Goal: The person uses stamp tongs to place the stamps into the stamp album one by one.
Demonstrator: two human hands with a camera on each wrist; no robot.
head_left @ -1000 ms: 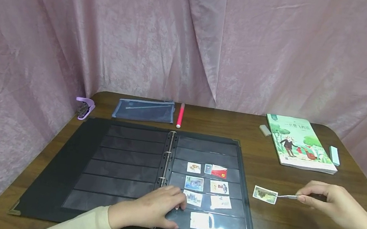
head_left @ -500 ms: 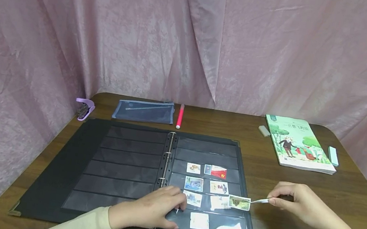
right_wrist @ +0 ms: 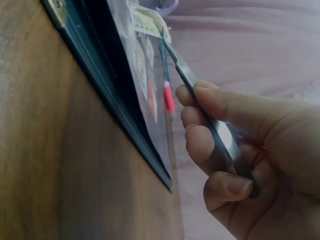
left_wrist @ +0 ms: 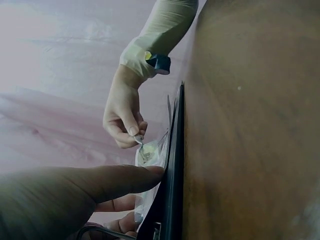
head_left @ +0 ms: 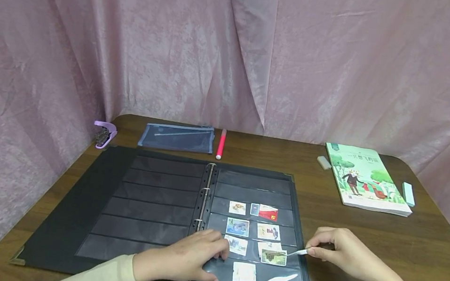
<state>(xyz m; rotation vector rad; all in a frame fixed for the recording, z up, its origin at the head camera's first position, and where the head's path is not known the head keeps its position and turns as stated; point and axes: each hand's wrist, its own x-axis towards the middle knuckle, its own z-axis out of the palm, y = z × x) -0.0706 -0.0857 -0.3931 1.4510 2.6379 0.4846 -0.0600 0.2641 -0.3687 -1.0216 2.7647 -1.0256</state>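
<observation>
My right hand (head_left: pixel 338 251) pinches a pair of metal tweezers (right_wrist: pixel 222 132) between thumb and fingers. Their tips grip a green-and-yellow postage stamp (head_left: pixel 273 257) by its edge. In the head view this stamp overlaps a paler stamp (head_left: pixel 268 246) in a right-page strip of the open black stamp album (head_left: pixel 56 222). My left hand (head_left: pixel 192 256) rests on the right page beside the ring spine (head_left: pixel 205 195), thumb and fingers apart. In the left wrist view its thumb tip touches the page. Several other stamps sit in the strips, among them a white one (head_left: pixel 244 272) in the lowest strip.
Behind the album lie a blue mesh zip pouch (head_left: pixel 177 137) and a pink marker (head_left: pixel 221 144). A purple clip-like item (head_left: pixel 105 134) stands at the left edge. On the back right are a green book (head_left: pixel 367 178), a grey eraser (head_left: pixel 324 162) and a pale-blue block (head_left: pixel 407 194).
My right hand has moved left with the tweezers, carrying the stamp from over the bare table onto the album's right page. The left hand has stayed in place.
</observation>
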